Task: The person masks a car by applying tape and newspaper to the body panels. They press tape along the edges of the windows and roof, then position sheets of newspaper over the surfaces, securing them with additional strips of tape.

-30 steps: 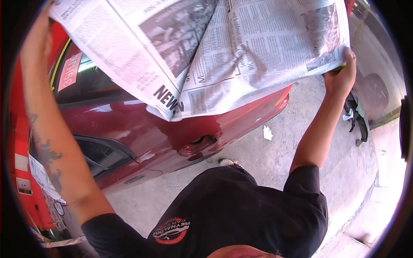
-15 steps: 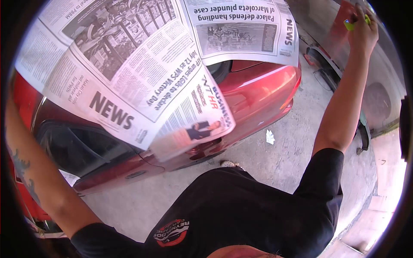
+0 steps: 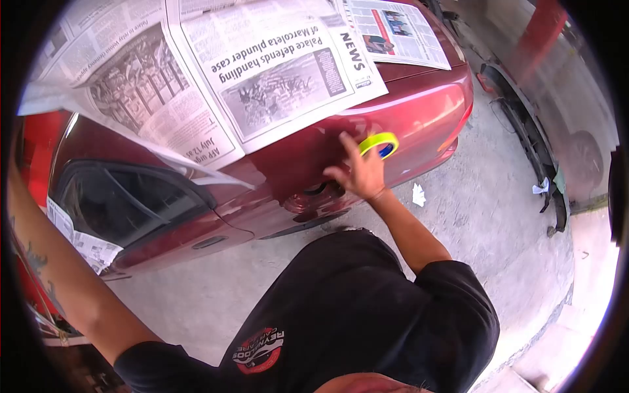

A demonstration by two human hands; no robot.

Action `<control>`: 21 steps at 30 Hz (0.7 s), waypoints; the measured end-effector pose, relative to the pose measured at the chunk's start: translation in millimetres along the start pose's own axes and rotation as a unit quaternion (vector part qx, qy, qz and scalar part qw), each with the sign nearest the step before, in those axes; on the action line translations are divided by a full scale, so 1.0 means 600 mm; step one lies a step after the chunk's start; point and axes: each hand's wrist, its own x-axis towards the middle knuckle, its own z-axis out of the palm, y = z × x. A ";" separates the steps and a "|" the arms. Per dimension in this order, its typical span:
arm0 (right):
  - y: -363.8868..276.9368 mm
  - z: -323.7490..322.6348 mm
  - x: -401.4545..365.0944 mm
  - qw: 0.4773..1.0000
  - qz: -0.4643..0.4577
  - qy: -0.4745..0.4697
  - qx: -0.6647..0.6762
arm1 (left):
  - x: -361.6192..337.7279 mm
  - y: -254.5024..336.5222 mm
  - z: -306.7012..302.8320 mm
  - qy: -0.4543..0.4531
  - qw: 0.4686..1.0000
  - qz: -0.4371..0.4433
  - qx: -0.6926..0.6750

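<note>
R hand (image 3: 360,173), fingers clamped on tape roll (image 3: 377,136) just beside car (image 3: 419,111) flank below newspaper (image 3: 262,72), L hand not in view: masking step I think, next needs tape end on paper edge.

Roll of yellow-green tape (image 3: 379,144), blue showing inside its core, tilted on edge, gripped at the near rim by the right hand (image 3: 357,173). Newspaper (image 3: 262,72) just beyond it, far and left: opened out, print upward, draped over the red car (image 3: 419,111), left edge sagging loose.
</note>
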 end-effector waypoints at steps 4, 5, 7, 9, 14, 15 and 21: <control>0.031 -0.069 0.128 0.977 0.121 0.154 0.080 | 0.048 -0.047 -0.035 -0.094 0.986 -0.124 -0.052; 0.045 -0.079 0.173 0.974 0.106 0.191 0.065 | 0.063 -0.066 -0.034 -0.115 0.979 -0.159 -0.059; 0.044 -0.087 0.255 0.948 0.177 0.204 0.169 | 0.102 -0.117 -0.026 -0.140 0.959 -0.238 -0.065; 0.088 -0.074 0.342 0.935 0.209 0.179 0.222 | 0.143 -0.172 -0.028 -0.149 0.925 -0.345 -0.061; 0.089 -0.132 0.562 0.814 0.128 0.101 0.557 | 0.031 -0.129 -0.124 -0.201 0.953 -0.225 -0.038; 0.163 -0.092 0.614 0.875 0.152 0.041 0.457 | 0.023 -0.116 -0.127 -0.206 0.950 -0.233 -0.017; 0.154 -0.124 0.779 0.869 0.069 -0.010 0.489 | -0.043 -0.121 -0.106 -0.196 0.925 -0.323 -0.043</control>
